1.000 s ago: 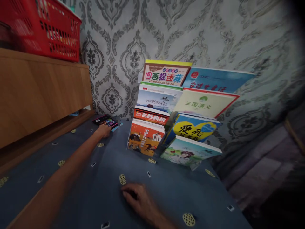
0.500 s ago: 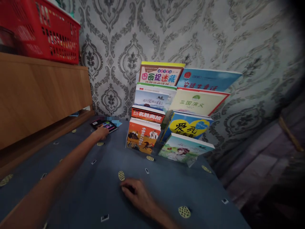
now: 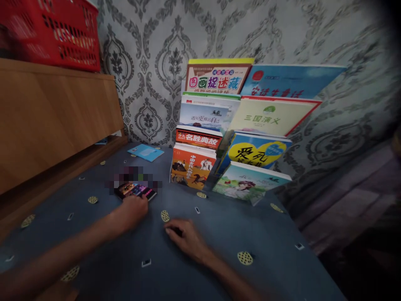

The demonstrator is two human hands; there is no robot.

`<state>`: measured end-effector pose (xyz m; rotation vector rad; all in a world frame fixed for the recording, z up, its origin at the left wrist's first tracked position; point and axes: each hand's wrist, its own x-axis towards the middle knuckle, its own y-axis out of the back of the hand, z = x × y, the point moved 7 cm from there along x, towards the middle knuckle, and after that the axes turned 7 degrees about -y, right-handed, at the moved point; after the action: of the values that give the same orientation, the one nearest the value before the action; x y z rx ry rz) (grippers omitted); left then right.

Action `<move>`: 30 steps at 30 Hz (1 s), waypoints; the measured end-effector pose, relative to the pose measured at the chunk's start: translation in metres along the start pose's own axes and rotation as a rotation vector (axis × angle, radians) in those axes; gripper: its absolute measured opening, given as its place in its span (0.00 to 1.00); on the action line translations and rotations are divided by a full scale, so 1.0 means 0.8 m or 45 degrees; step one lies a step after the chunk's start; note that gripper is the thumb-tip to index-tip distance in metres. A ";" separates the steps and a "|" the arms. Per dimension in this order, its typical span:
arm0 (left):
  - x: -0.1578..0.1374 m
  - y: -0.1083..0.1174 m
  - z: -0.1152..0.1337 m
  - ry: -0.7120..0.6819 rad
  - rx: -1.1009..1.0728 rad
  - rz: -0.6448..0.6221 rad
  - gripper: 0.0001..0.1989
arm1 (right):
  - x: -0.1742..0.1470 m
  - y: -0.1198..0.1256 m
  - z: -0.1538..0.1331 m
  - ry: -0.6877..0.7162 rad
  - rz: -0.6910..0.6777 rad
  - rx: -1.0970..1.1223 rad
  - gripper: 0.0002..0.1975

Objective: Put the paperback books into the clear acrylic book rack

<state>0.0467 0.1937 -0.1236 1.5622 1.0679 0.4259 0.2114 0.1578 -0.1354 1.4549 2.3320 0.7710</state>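
Note:
My left hand (image 3: 135,211) is closed on the near edge of a dark book (image 3: 133,190) with small colourful pictures on its cover. Part of that book is blurred by pixel blocks, and it lies low over the blue-grey patterned cloth (image 3: 109,259). Behind it, a light blue book (image 3: 146,152) lies flat near the wall. My right hand (image 3: 186,238) rests on the cloth with its fingers loosely curled in; nothing shows in its grasp. Beyond this hand stands an orange book (image 3: 192,167), the front one in the left column of a tiered rack.
Several books fill the rack's two columns, with a green-covered book (image 3: 250,184) at front right. A wooden cabinet (image 3: 59,121) borders the left side, bearing a red plastic basket (image 3: 69,37). Patterned wallpaper (image 3: 150,42) rises behind, and a dim curtain (image 3: 338,192) hangs at right.
My left hand has drawn the dark book toward me, away from the wall, uncovering the light blue book. My right hand stays curled on the cloth. The view has shifted slightly.

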 end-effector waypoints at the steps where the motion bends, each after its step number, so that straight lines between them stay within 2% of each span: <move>1: -0.012 -0.002 0.025 -0.047 0.023 0.052 0.28 | -0.001 0.002 0.000 0.008 0.035 0.011 0.11; 4: -0.041 0.003 0.083 -0.175 0.022 0.264 0.25 | -0.008 0.014 -0.007 0.096 0.191 0.005 0.13; 7: -0.048 0.013 0.091 -0.176 -0.101 0.394 0.20 | -0.015 0.018 -0.022 0.287 0.278 -0.131 0.14; 10: -0.035 0.013 0.067 -0.139 -0.187 0.488 0.20 | -0.012 0.002 -0.031 0.390 0.145 -0.439 0.23; 13: -0.016 -0.001 0.037 -0.108 -0.243 0.551 0.22 | -0.005 -0.019 -0.025 0.323 -0.064 -0.657 0.29; 17: 0.002 -0.023 -0.014 0.023 -0.346 0.602 0.24 | -0.001 -0.026 -0.023 0.237 -0.147 -0.703 0.30; 21: 0.005 -0.040 -0.074 0.242 -0.431 0.547 0.25 | -0.001 -0.025 -0.024 0.225 -0.179 -0.716 0.30; 23: 0.002 -0.047 -0.095 0.310 -0.475 0.516 0.25 | -0.002 -0.026 -0.024 0.226 -0.194 -0.733 0.30; 26: -0.003 -0.051 -0.107 0.346 -0.527 0.529 0.26 | -0.003 -0.026 -0.023 0.248 -0.172 -0.739 0.29; 30: -0.008 -0.052 -0.106 0.399 -0.552 0.581 0.26 | -0.004 -0.026 -0.023 0.274 -0.132 -0.729 0.28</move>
<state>-0.0372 0.2365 -0.1349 1.3597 0.7686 1.1650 0.1883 0.1426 -0.1325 1.0320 2.0489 1.4724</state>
